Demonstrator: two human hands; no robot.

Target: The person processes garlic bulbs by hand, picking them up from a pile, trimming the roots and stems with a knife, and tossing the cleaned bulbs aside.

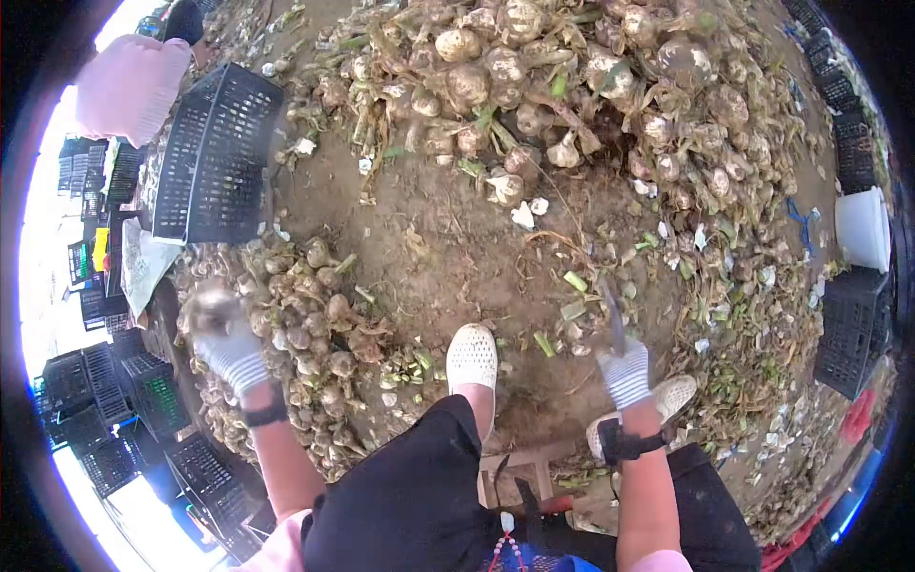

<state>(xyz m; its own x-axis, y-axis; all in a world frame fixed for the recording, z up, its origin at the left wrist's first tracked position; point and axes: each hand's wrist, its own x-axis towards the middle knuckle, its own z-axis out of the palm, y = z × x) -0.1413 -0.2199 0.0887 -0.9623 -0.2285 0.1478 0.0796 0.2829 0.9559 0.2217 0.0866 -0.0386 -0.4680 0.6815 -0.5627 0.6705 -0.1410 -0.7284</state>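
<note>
My left hand (227, 343), in a striped glove, is at the left over a pile of trimmed garlic bulbs (295, 310). At its fingers is a blurred round garlic bulb (213, 311). My right hand (621, 367), gloved too, is closed around the handle end of a knife (613, 310), whose dark blade points up and away from me. Beyond both hands lies a large heap of garlic with stems (591, 76). Cut green stems (575, 281) are scattered on the soil near the knife.
A black crate (217, 157) stands at the upper left beside a person in pink (132, 86). A white bucket (863, 229) and another black crate (851, 329) are at the right. My white shoes (472, 357) rest on the soil before a wooden frame (517, 477).
</note>
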